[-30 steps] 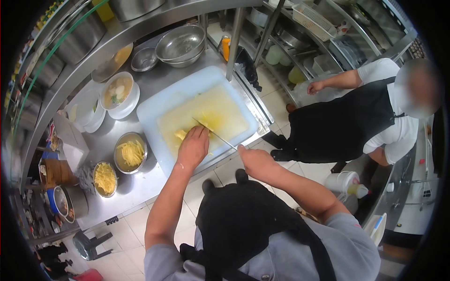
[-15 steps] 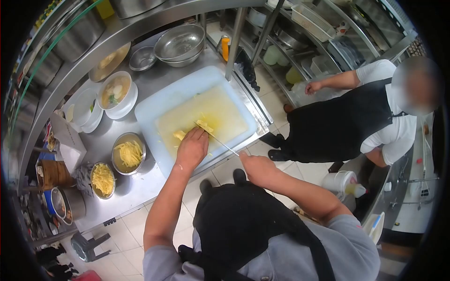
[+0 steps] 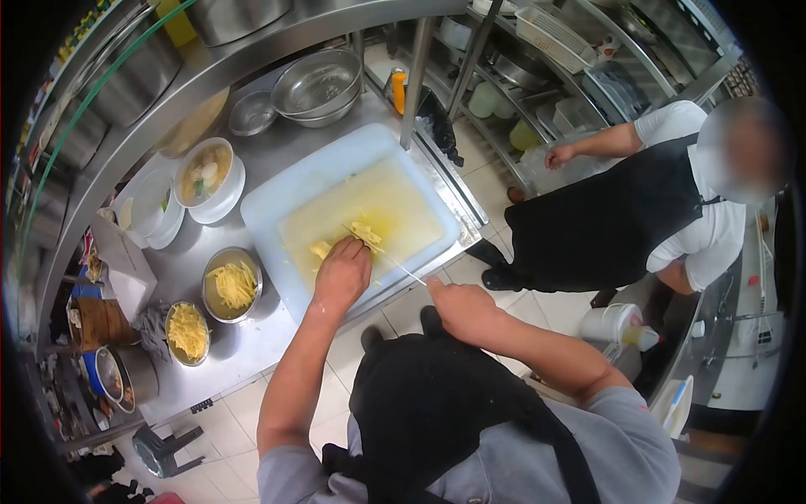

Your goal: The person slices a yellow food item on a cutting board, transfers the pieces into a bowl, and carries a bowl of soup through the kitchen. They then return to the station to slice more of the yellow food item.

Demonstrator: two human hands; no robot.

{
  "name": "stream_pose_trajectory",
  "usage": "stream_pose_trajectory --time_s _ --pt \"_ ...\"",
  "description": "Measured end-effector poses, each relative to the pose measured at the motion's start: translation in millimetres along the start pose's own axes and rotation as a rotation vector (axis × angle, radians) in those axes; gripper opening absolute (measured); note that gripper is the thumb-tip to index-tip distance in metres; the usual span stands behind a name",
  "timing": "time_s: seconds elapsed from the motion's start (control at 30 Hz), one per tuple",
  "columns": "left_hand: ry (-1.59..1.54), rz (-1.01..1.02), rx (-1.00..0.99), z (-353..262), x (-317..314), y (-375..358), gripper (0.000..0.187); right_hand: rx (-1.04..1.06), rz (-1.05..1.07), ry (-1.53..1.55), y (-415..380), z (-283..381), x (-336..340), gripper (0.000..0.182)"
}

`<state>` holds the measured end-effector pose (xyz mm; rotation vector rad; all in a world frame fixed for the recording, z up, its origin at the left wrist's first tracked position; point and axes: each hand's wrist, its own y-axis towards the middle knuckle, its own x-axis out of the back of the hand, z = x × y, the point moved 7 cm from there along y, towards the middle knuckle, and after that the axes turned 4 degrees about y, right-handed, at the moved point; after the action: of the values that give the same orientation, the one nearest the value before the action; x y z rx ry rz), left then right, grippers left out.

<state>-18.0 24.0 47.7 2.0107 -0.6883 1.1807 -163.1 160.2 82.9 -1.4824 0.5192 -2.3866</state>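
Observation:
My right hand [image 3: 457, 307] is wrapped round the handle of a knife [image 3: 403, 269], whose thin blade reaches up and left over the cutting board [image 3: 411, 189]. Bent fingers of my left hand [image 3: 344, 267] press on a yellow food piece beside the blade; the piece is mostly hidden under them. Cut yellow strips [image 3: 366, 234] lie just past the blade, and another yellow piece [image 3: 321, 249] rests left of my fingers. Left of the board are two metal bowls of yellow strips, one larger [image 3: 232, 287] and one smaller [image 3: 187, 330].
A co-worker in a black apron [image 3: 604, 218] stands at the right, beside shelves [image 3: 537, 101]. Metal bowls [image 3: 317, 84] sit behind the board. A white bowl with food in liquid [image 3: 204, 174] stands at the left. A metal post [image 3: 417, 84] rises at the table's right edge.
The blade and my left fingers have shifted slightly left. The strips beside the blade look more spread out. The view has tilted a little.

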Motion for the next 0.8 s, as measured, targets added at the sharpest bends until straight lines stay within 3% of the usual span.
stream_pose_trajectory --time_s 0.23,0.33,0.4,0.7,0.77,0.8 --pt "-0.019 -0.108 -0.054 0.6 5.8 -5.4 0.011 0.045 -0.013 -0.007 -0.6 1.9 -1.0 0.047" --pt "0.032 0.024 -0.016 4.0 -3.7 -7.3 0.01 0.008 0.035 -0.011 4.0 -7.2 -16.3 0.051" --pt "-0.013 -0.114 -0.054 1.0 4.4 -6.1 0.008 0.009 0.017 -0.004 5.2 -11.3 -20.9 0.052" --pt "-0.02 -0.095 -0.067 4.4 3.6 -8.3 0.008 0.054 -0.065 0.018 7.9 -9.9 -27.2 0.043" --pt "-0.011 0.024 -0.073 8.2 2.6 -10.3 0.01 0.013 -0.008 0.017 1.5 -0.5 -21.8 0.039" --pt "-0.001 0.027 -0.075 13.6 0.4 -13.9 0.012 0.087 -0.06 0.024 0.5 0.9 -28.4 0.035"
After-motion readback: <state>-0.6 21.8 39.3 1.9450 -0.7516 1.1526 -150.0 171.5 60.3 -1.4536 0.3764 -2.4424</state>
